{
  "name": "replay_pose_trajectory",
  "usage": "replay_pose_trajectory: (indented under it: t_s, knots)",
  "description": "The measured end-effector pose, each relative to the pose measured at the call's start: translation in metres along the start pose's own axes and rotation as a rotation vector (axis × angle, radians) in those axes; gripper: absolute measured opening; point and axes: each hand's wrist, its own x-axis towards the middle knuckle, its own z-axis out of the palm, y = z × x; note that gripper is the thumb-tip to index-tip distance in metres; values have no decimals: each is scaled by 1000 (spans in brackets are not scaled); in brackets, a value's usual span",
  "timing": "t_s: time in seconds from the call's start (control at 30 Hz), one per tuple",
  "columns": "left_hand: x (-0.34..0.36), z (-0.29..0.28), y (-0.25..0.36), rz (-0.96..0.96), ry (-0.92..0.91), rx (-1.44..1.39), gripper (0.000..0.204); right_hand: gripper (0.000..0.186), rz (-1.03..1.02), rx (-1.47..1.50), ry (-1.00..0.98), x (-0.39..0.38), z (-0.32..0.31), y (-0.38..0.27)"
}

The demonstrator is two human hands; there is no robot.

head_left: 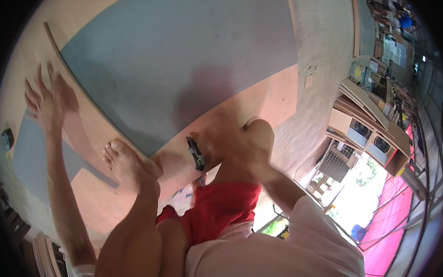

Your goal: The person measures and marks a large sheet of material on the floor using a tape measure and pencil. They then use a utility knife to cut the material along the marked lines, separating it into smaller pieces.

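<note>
My left hand (50, 108) has its fingers spread over the light wooden board, just left of a long thin strip (83, 87). The strip runs along the left edge of a large grey sheet (203, 46). My bare foot (122, 161) presses down beside the strip's near end. Motion smears my right hand (234, 145), which is in front of my bent knee; its fingers cannot be made out. Close to its left, a black and green utility knife (195, 154) lies on the pinkish wooden board (281, 100), apart from the blurred hand as far as I can see.
A small dark tape measure (7, 139) sits at the far left, near a smaller grey piece (41, 149). Wooden speaker boxes (367, 133) and stacked boards stand to the right. Bright pink sheeting (388, 230) hangs beyond them.
</note>
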Motion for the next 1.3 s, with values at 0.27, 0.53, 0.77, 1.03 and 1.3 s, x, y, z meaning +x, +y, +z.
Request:
replay_pose_trajectory:
  t_s: [0.27, 0.53, 0.77, 1.03, 1.3]
  knots:
    - [-118, -57, 68, -96, -439, 59, 66, 100, 468, -5, 532, 152, -226, 224]
    - [-161, -82, 81, 58, -378, -106, 73, 103, 386, -31, 379, 145, -117, 43]
    - [-169, -69, 71, -24, -284, -182, 76, 113, 282, 122, 473, 150, -130, 33]
    - [-162, -62, 86, -56, -279, -226, 76, 109, 352, 312, 311, 158, -186, 89]
    - [-180, -73, 80, -30, -301, -229, 77, 52, -196, 695, 45, 41, -282, -7]
